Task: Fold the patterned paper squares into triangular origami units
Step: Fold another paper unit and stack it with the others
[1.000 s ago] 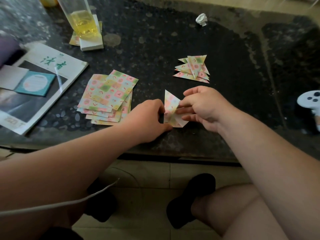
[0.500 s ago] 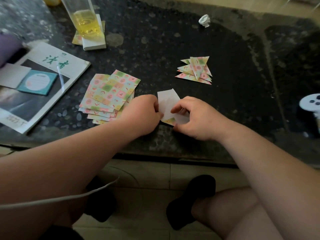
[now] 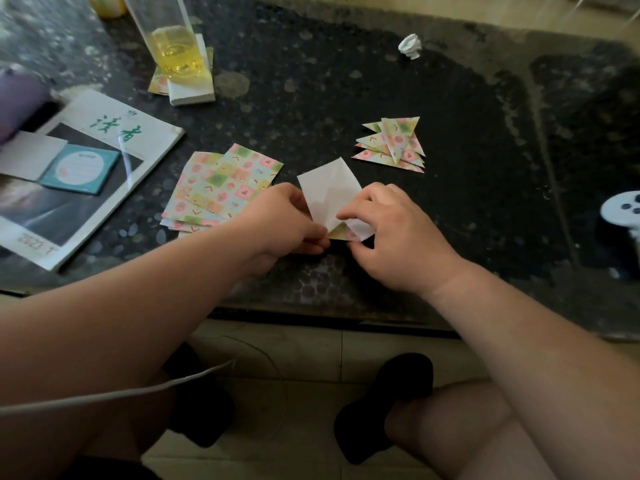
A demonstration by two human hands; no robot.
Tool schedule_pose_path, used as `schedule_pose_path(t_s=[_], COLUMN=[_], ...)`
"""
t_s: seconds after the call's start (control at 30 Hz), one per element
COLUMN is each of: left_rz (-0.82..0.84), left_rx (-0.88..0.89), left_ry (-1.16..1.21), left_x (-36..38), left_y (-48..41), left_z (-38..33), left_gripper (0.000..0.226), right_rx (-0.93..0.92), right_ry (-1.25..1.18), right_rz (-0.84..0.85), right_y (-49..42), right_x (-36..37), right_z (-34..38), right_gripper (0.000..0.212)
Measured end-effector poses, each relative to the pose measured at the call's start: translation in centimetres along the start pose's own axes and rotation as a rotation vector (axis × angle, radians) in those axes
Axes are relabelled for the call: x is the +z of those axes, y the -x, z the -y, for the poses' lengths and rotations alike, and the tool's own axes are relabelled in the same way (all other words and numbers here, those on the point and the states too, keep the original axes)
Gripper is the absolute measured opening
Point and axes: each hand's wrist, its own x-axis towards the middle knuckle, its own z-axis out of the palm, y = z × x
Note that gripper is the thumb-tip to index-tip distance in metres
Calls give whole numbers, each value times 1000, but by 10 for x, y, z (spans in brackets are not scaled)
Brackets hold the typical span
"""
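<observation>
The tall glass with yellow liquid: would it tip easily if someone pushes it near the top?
Probably yes: the glass is tall and narrow and stands raised on a small white block. The yellow liquid sits low, which may steady it somewhat. If it is glass, a fall could break it.

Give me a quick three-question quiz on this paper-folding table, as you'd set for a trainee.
1. True or false: the glass stands empty.
2. Which side of the held sheet faces up? A patterned, B white, C black.
3. Fill in: the finished triangles lie beyond the ___ hand.

Key: 1 false, it holds yellow liquid. 2 B. 3 right hand.
</observation>
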Motion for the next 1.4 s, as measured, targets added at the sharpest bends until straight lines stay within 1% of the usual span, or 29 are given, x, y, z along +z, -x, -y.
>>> schedule_pose_path(t_s=[0.1,0.2,0.27,0.33,0.37,0.4,0.47,0.53,0.6,0.67,0.73,0.77,0.87,0.93,1.03,1.1,1.2,1.27,1.33,1.4], left_rz=[54,37,10,3,0,-3,8,53,86,81,67,60,101,130,74,27,6,-1,-18,-27], left_rx=[-42,-47,-43,-36,-25,-8,38,74,98,116,151,192,349,418,464,484,499,480,437,384], left_ry=[147,136,69,-12,-57,-99,-186,-244,-264,-313,-453,-573,-933,-1029,-1027,-1010,-995,-1001,-1010,-1020], left_x=[-2,-5,-5,-4,-4,-4,-5,-6,-7,-9,-11,-14,-20,-22,-22,-21,-18,-15,-13,-11], left_y=[5,6,5,4,4,3,3,4,5,5,6,7,18,23,23,22,22,20,19,17], left_z=[-3,-6,-6,-6,-5,-4,-2,0,1,2,3,3,5,11,21,26,27,26,23,21], left_gripper=[41,44,42,34,29,25,23,21,17,19,25,26,19,17,16,16,14,14,16,17], right_rx=[-92,-158,-159,-159,-171,-188,-224,-247,-242,-237,-227,-213,-135,-75,6,38,91,140,223,321], right_ry=[0,19,13,18,28,38,48,34,10,-2,-16,-29,-95,-167,-244,-274,-304,-322,-347,-379], right_rz=[-66,-97,-107,-112,-119,-126,-137,-128,-102,-79,-61,-49,7,27,42,42,61,64,39,-18], right_y=[0,2,5,8,9,9,8,9,10,11,11,12,15,17,16,13,10,9,8,6], right_x=[1,2,2,3,3,3,3,3,4,5,8,11,19,24,28,27,26,26,25,25], right_z=[-2,-2,0,2,2,1,-1,-1,1,1,2,2,1,-1,-3,-2,1,2,4,5], right_gripper=[18,18,31,47,50,47,35,27,22,20,19,19,22,20,9,8,8,8,4,9])
